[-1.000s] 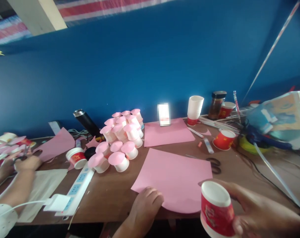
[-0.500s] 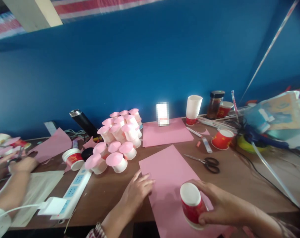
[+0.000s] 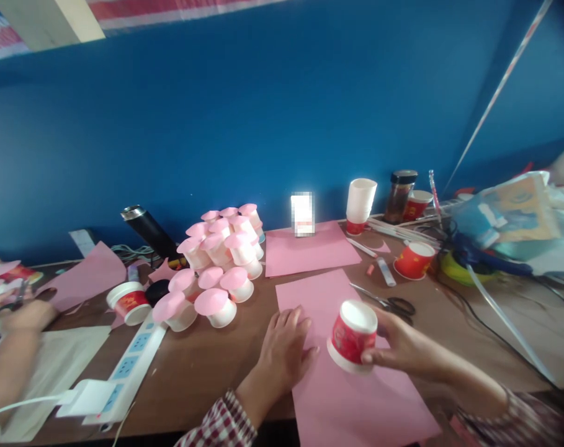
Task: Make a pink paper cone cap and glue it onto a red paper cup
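- Two hands work at the surface (image 3: 207, 366); a co-worker's hand (image 3: 23, 313) stays far left, apart.
- Left hand (image 3: 286, 347): released, palm flat on the pink sheet (image 3: 351, 397).
- Right hand (image 3: 398, 347): grip clasping the red paper cup (image 3: 351, 335), inverted and tilted above the sheet.
- Risk: squeezing could crush the cup; lifting the palm could let the sheet slide.
- Scissors (image 3: 388, 303) lie just beyond.

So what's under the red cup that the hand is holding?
Under the upside-down red cup, held by the right hand, lies a pink paper sheet on the table. The left hand presses on the sheet's edge. Whether the cup's rim touches the sheet can't be told, and its inside is hidden.
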